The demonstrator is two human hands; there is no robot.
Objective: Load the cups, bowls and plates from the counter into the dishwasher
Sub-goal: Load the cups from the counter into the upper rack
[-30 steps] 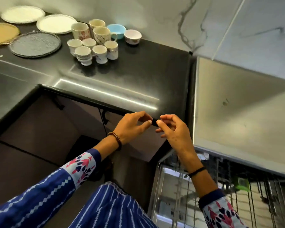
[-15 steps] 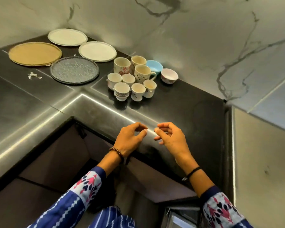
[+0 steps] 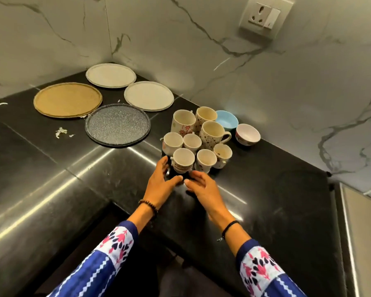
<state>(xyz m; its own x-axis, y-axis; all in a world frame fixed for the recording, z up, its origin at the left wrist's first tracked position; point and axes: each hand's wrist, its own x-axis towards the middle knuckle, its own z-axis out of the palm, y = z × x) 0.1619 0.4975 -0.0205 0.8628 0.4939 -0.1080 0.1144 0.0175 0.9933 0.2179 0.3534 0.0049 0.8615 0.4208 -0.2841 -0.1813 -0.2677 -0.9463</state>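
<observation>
Hands since half a second ago: both have gone forward from the counter edge to the cups.
Left hand: at 8 o'clock of the front cup; fingers straight and close together beside its wall, thumb spread wide. Whether it is touching or just short is hard to tell.
Right hand: at 5 o'clock of that cup, fingers loosely spread, holding nothing.
Counter: black, glossy, bears all the crockery.
Small cups: four more, upright, from 11 to 3 o'clock of the front cup.
Mugs: three taller patterned ones at 12 o'clock behind them.
Bowls: blue bowl and white bowl at 2 o'clock, near the wall.
Plates: speckled grey plate at 10 o'clock; tan plate and two white plates beyond it.
Wall socket: at 1 o'clock, high up; any marking is too small to read.
</observation>
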